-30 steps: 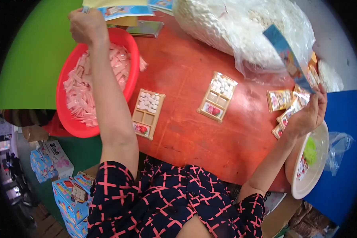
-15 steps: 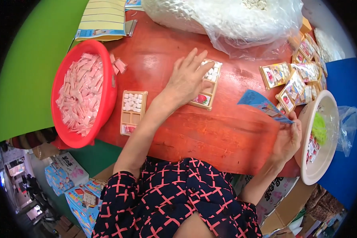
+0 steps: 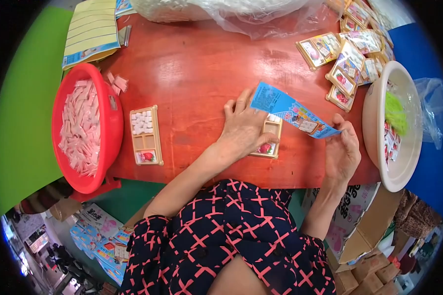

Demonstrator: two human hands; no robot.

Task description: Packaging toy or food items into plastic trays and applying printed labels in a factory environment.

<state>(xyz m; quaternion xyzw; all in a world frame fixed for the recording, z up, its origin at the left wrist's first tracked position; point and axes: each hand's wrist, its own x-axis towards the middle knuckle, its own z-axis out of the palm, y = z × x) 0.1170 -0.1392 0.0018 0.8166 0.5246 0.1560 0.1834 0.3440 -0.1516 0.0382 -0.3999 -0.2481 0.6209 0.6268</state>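
Observation:
My left hand [image 3: 243, 127] lies over the left side of a small tan compartment tray [image 3: 276, 129], fingers curled along it and thumb near its strawberry-printed packet. White candy pieces show in the tray's upper part; the rest is hidden by the hand and a card. That blue printed card [image 3: 293, 112] is pinched at its right end by my right hand [image 3: 343, 150]. It slants above the tray, its left end close to my left fingers; I cannot tell whether they touch. A second tan tray [image 3: 146, 135] at the left holds white pieces above, bare compartments in the middle and a strawberry packet below.
A red basin [image 3: 114, 118] of pink wrapped sachets stands left, with loose sachets [image 3: 117, 83] beside it. At right is a cream basin [image 3: 374, 118] with packets and something green. Filled packs [image 3: 347, 73] are piled behind it. A plastic bag [image 3: 261, 22] of white pieces lies at the back.
The card has moved left, from beside the cream basin to above the tray. My left hand and the tray under it have come nearer to me. The view has shifted.

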